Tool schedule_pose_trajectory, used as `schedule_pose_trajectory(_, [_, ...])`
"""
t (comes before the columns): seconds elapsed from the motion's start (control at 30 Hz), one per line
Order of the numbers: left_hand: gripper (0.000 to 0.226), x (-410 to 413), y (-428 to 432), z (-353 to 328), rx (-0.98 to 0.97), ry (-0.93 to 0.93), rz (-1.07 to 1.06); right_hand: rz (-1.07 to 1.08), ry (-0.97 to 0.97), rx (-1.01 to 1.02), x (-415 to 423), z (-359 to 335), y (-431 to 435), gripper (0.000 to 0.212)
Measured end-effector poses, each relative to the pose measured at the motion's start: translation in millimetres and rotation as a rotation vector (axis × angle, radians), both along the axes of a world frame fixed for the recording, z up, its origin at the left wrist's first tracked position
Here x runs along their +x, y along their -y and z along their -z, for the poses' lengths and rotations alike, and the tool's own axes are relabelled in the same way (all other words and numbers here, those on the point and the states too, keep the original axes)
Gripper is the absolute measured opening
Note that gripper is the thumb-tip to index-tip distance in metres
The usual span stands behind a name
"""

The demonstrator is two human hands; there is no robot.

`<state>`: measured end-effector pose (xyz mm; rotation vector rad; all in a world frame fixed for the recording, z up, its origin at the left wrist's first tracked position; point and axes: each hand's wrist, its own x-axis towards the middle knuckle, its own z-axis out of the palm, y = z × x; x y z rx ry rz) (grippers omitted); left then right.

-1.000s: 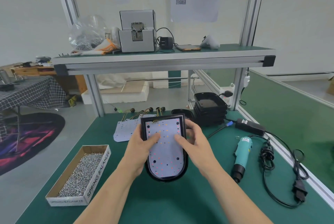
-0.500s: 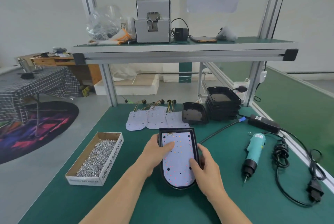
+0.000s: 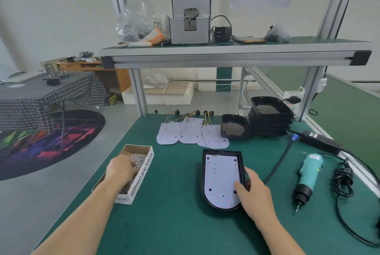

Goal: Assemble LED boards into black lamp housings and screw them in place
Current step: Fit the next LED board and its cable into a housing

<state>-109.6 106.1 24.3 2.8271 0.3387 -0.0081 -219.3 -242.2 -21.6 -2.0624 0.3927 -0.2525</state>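
A black lamp housing (image 3: 204,174) lies on the green bench with a white LED board (image 3: 221,176) seated inside it. My right hand (image 3: 255,195) holds the housing's right rim, thumb pressing on the board's lower right part. A cardboard box (image 3: 141,174) of small silver screws (image 3: 139,157) sits to the left. In it, my left hand (image 3: 120,169) curls its fingers down into the pile; the fingertips are hidden among the screws.
Three spare LED boards (image 3: 185,133) with wire leads lie behind the housing. One empty housing (image 3: 234,127) and a stack of housings (image 3: 269,119) stand at the back right. A teal electric screwdriver (image 3: 308,172), its power adapter (image 3: 318,141) and coiled cable lie at the right. An upper shelf (image 3: 226,53) spans the bench.
My left hand left the LED board and moved left into the screw box. The housing now rests on the bench, and my right hand slid to its lower right rim.
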Motion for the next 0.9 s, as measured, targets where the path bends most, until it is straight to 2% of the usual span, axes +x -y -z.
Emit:
schedule_pose_trajectory(0.33, [0.020,4.7,-6.9,4.6,-0.020,0.081,-0.044,0.028,0.034,0.008,0.9,5.3,0.6,0.047])
schedule_pose_trajectory(0.47, [0.030,5.7,-8.1,5.9,0.012,0.097,-0.037,0.024,0.029,0.015,1.7,6.0,0.9,0.047])
schedule_pose_trajectory(0.6, [0.023,10.7,-12.6,7.5,-0.083,0.139,-0.097,0.026,0.028,0.032,1.1,5.6,0.0,0.048])
schedule_pose_trajectory(0.67, [0.028,12.6,-14.8,6.8,-0.110,0.136,-0.116,0.024,0.024,0.035,0.5,5.2,0.1,0.048])
schedule_pose_trajectory(0.8, [0.023,14.1,-17.7,7.8,0.084,-0.020,-0.008,0.022,0.026,0.039,0.8,4.8,-0.2,0.046])
schedule_pose_trajectory(0.9, [0.021,17.3,-19.7,10.1,0.192,-0.061,0.060,0.018,0.028,0.034,0.8,4.2,-0.3,0.045])
